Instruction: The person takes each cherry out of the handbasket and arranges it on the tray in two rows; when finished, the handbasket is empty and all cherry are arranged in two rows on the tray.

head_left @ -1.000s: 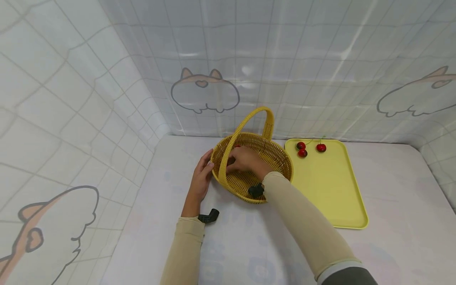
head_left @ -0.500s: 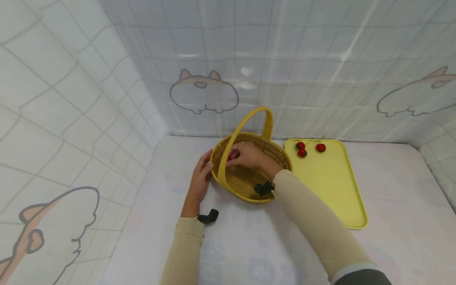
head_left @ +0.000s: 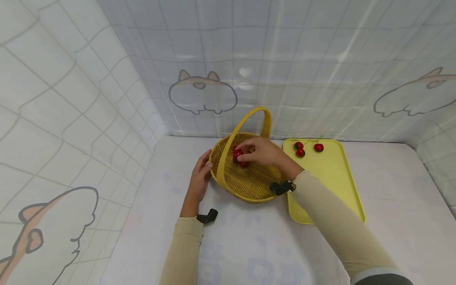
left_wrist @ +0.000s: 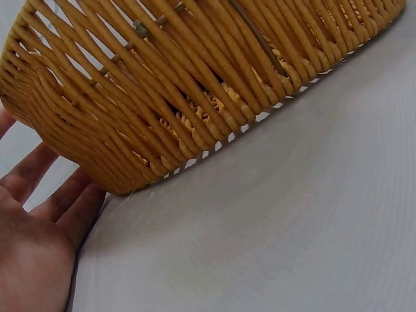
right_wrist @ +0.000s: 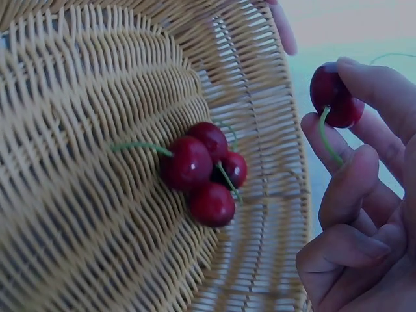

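Observation:
A yellow woven basket with an arched handle stands on the table. My left hand rests against its left side; in the left wrist view the fingers lie extended along the wicker wall. Over the basket's inside, my right hand pinches a dark red cherry between thumb and fingers, its green stem hanging down. Several more cherries with stems lie clustered inside the basket, partly covered by the right hand in the head view.
Right of the basket lies a yellow tray, its front partly covered by the right sleeve. Two cherries sit together near its back left corner, a third cherry just right of them. A patterned curtain hangs behind.
My right hand has moved rightward inside the basket, away from its left wall, uncovering red cherries there. The left hand stays at the basket's side. The tray's cherries have not moved.

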The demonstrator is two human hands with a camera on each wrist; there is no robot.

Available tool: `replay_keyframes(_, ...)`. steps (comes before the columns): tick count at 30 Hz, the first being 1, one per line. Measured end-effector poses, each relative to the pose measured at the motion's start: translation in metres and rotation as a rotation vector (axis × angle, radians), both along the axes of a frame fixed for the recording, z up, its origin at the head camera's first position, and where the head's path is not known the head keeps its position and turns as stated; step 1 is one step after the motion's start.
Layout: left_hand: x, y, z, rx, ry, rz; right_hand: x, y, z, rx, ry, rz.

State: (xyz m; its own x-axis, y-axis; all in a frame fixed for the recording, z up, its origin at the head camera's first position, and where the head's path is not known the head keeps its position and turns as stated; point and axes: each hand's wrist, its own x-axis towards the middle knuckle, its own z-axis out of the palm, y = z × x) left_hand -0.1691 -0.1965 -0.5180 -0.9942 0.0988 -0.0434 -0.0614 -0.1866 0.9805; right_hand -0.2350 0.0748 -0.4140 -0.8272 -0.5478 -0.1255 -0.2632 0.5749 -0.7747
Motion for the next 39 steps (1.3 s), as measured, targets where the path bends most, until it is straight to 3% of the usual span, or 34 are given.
replay_keyframes(13, -0.001, -0.002, -0.002, -0.001, 0.004, -0.003, 0.015, 0.041, 0.015, -0.091, 0.021, -0.042)
replay_keyframes(20, 0.0, -0.001, 0.0, -0.003, -0.005, -0.001, 0.021, 0.063, 0.019, -0.177, -0.012, -0.067)
replay_keyframes(29, 0.0, 0.0, 0.001, -0.005, -0.017, 0.004, 0.03, 0.092, 0.016, -0.238, -0.07, -0.172)
replay_keyframes(39, 0.0, 0.0, -0.002, -0.012, -0.012, 0.003, 0.04, 0.12, 0.014, -0.369, -0.152, -0.35)
